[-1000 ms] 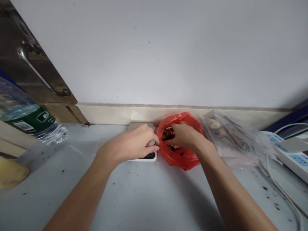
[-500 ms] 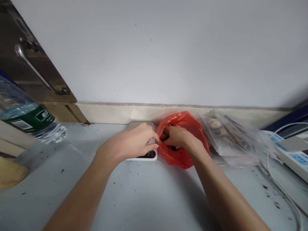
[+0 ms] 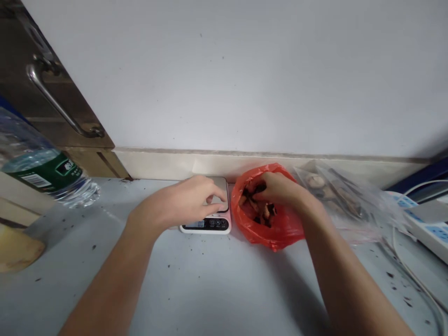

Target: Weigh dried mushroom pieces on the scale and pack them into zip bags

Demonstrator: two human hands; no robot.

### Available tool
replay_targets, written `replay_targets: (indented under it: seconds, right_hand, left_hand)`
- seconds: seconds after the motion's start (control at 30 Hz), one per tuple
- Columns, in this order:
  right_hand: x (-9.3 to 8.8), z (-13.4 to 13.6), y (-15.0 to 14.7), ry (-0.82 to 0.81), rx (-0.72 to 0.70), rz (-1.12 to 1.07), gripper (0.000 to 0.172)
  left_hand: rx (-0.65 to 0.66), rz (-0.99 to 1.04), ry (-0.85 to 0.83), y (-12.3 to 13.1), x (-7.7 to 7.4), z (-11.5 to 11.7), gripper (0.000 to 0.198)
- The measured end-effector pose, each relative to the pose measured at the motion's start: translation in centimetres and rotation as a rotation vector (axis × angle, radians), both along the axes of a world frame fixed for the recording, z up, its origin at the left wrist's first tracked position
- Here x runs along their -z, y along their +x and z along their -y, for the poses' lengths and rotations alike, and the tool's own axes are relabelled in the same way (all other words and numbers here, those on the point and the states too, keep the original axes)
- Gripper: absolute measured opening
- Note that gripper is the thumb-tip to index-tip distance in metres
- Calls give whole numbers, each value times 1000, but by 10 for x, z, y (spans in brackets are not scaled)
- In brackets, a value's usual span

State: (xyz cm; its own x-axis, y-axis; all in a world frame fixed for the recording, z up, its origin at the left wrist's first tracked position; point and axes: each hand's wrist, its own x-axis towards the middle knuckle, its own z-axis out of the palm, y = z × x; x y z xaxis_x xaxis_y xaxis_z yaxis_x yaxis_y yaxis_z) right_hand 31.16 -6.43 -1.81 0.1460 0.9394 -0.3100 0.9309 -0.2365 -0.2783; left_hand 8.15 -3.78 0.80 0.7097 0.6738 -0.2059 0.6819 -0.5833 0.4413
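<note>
A red plastic bag (image 3: 241,224) stands with its mouth wide, holding brown and black dried pieces (image 3: 268,212) whose kind I cannot make out. My right hand (image 3: 278,186) reaches inside, its fingertips closed at a dark dried piece (image 3: 259,188). Left of the bag lies a small white kitchen scale (image 3: 224,228) with a metal plate, its display reading 0.0. Over that plate hovers my left hand (image 3: 185,198), thumb and forefinger apart with nothing between them. It partly hides the scale.
Clear zip bags (image 3: 336,196) of dried pieces lie right of the red bag, near a white power strip (image 3: 429,228) and cables (image 3: 413,275). A water bottle (image 3: 49,172) and a yellowish object (image 3: 19,249) are at left. A wall (image 3: 245,93) rises behind.
My left hand has let go of the red bag's rim and moved left over the scale. My right hand has shifted right and up within the bag, uncovering more dried pieces.
</note>
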Motion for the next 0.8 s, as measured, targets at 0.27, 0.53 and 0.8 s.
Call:
replay_targets:
  seconds: [0.27, 0.53, 0.8]
  right_hand:
    - [-44, 13, -6, 185, -133, -215, 17]
    - [-14, -32, -81, 124, -194, -457, 24]
    - [15, -44, -93, 106, -222, -391, 34]
  left_hand:
    - [-239, -219, -19, -49, -13, -23, 63]
    - [-311, -324, -135, -80, -2, -45, 72]
    - [-277, -417, -348, -77, 27, -53, 49]
